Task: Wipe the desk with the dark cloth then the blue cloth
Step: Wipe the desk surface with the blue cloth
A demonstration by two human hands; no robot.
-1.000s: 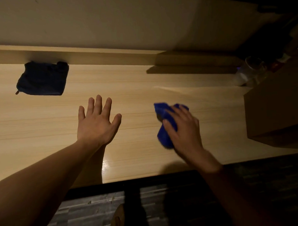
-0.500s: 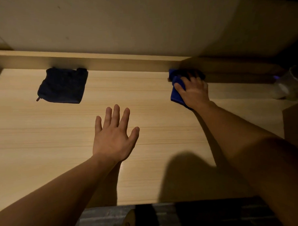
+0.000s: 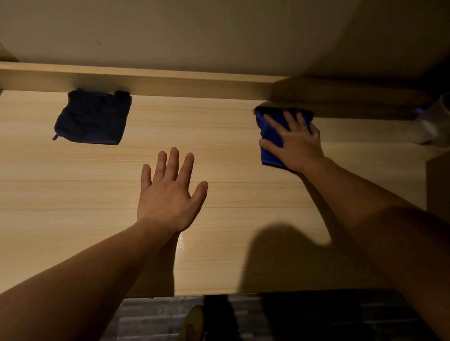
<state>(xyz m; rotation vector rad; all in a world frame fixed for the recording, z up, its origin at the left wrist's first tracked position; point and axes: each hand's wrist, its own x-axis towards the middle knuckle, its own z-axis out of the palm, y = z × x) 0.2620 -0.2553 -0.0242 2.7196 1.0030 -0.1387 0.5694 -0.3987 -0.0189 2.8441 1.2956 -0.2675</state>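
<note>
The light wooden desk point(image 3: 67, 201) fills most of the head view. A dark cloth point(image 3: 92, 117) lies folded at the back left, against the raised back ledge, with no hand on it. My left hand point(image 3: 168, 195) rests flat on the middle of the desk, fingers spread, holding nothing. My right hand point(image 3: 295, 139) presses down on a bright blue cloth point(image 3: 268, 140) at the back right, close to the ledge; the hand covers most of that cloth.
A raised wooden ledge point(image 3: 190, 84) runs along the back under a plain wall. A clear glass container point(image 3: 436, 122) stands at the far right in shadow. A brown box point(image 3: 443, 183) sits at the right edge. The near desk edge borders dark flooring.
My right hand slid the blue cloth from the near middle of the desk up to the back ledge, then slightly back toward me. My left hand stayed flat in place.
</note>
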